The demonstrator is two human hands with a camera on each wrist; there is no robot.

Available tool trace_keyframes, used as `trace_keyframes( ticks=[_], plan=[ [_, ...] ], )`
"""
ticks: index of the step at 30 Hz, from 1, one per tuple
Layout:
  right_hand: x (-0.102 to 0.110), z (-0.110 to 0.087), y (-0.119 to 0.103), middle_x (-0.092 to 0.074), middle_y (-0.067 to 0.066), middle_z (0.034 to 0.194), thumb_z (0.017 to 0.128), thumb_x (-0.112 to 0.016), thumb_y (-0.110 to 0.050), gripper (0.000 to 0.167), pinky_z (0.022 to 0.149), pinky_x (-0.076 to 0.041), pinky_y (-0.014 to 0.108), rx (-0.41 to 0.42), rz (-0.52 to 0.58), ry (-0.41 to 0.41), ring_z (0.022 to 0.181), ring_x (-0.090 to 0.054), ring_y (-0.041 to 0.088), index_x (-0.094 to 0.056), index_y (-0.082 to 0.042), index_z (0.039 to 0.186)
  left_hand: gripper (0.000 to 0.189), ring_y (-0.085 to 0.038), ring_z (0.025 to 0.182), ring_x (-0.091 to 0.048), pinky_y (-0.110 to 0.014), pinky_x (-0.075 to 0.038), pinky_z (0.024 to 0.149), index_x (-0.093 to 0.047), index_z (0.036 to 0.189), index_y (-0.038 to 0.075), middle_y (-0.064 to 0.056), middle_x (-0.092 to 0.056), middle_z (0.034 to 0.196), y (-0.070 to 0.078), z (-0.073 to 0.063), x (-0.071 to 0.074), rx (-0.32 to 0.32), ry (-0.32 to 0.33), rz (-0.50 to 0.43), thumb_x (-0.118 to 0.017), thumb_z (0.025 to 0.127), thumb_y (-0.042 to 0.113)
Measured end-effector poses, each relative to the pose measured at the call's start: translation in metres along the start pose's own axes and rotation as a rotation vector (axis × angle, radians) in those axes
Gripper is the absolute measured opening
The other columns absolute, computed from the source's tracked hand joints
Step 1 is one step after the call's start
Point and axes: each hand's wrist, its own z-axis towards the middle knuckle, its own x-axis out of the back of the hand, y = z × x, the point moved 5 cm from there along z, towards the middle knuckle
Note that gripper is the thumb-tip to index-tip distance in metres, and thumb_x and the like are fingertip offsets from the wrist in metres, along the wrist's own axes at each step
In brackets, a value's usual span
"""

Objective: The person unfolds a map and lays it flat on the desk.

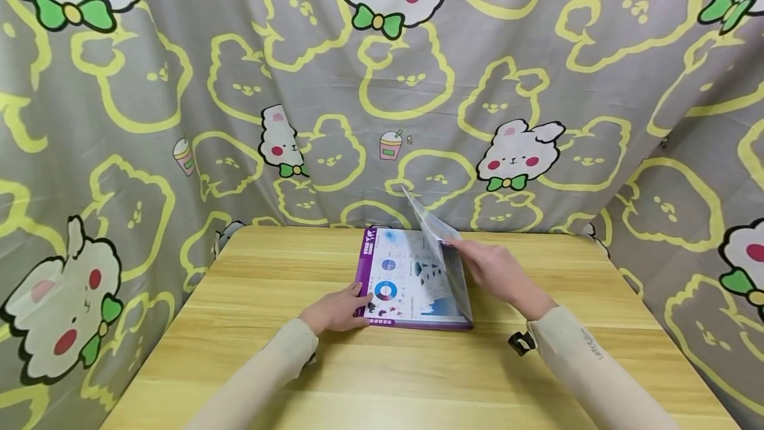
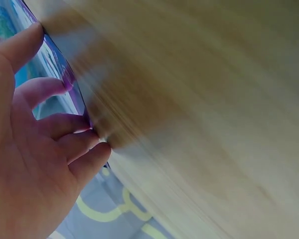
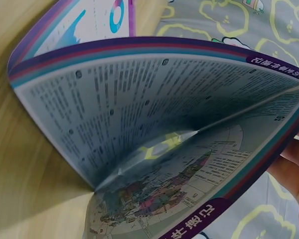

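A folded glossy map sheet (image 1: 396,277) with purple borders lies on the table, charts and small pictures facing up. My left hand (image 1: 337,309) rests at its left edge, and in the left wrist view the fingertips (image 2: 99,152) line up along that edge. With my right hand (image 1: 492,271) I hold a raised flap (image 1: 438,234) at the right side, tilted up from the rest. The right wrist view looks into the bent folds, where printed text and a coloured map (image 3: 164,194) show; fingers (image 3: 291,164) grip the far edge there.
The wooden table (image 1: 256,363) extends around the sheet on both sides and toward me. Behind and beside it hangs a grey curtain (image 1: 322,85) with yellow outlines and cartoon rabbits. A black strap piece (image 1: 521,344) sits by the right cuff.
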Motion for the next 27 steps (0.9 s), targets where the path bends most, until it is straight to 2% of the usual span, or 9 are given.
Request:
trace_keyframes(
  ticks=[3, 7, 11, 27],
  plan=[
    [0.004, -0.003, 0.001, -0.069, 0.013, 0.103, 0.096, -0.053, -0.01, 0.028, 0.067, -0.056, 0.041, 0.012, 0.004, 0.037, 0.083, -0.069, 0.027, -0.062, -0.003, 0.122, 0.063, -0.032, 0.14, -0.023, -0.043, -0.027, 0.109, -0.043, 0.144, 0.014, -0.021, -0.025, 0.151, -0.001, -0.002, 0.001, 0.013, -0.003, -0.013, -0.055, 0.092, 0.047],
    [0.01, -0.004, 0.002, -0.07, 0.01, 0.099, 0.104, -0.034, -0.027, 0.041, 0.065, -0.056, 0.039, 0.023, -0.001, 0.09, 0.081, -0.069, 0.025, -0.063, -0.003, 0.12, 0.062, -0.032, 0.139, -0.023, -0.044, -0.028, 0.109, -0.045, 0.142, 0.013, -0.021, -0.026, 0.151, -0.003, -0.006, 0.003, 0.025, 0.0, -0.032, -0.058, 0.091, 0.046],
    [0.015, -0.007, 0.003, -0.07, 0.009, 0.098, 0.104, -0.034, -0.025, 0.039, 0.06, -0.055, 0.04, 0.024, -0.007, 0.132, 0.078, -0.069, 0.025, -0.063, -0.004, 0.12, 0.062, -0.032, 0.139, -0.024, -0.044, -0.028, 0.109, -0.046, 0.142, 0.013, -0.021, -0.027, 0.151, -0.007, -0.007, 0.003, 0.034, 0.009, -0.038, -0.058, 0.091, 0.047],
    [0.031, -0.022, 0.013, -0.07, 0.012, 0.102, 0.104, -0.037, -0.022, 0.037, 0.055, -0.054, 0.039, 0.001, -0.043, 0.176, 0.076, -0.069, 0.026, -0.063, -0.001, 0.119, 0.061, -0.035, 0.139, -0.023, -0.047, -0.027, 0.109, -0.045, 0.142, 0.011, -0.023, -0.024, 0.151, -0.021, -0.017, 0.003, 0.055, 0.02, -0.103, -0.06, 0.091, 0.042]
  ],
)
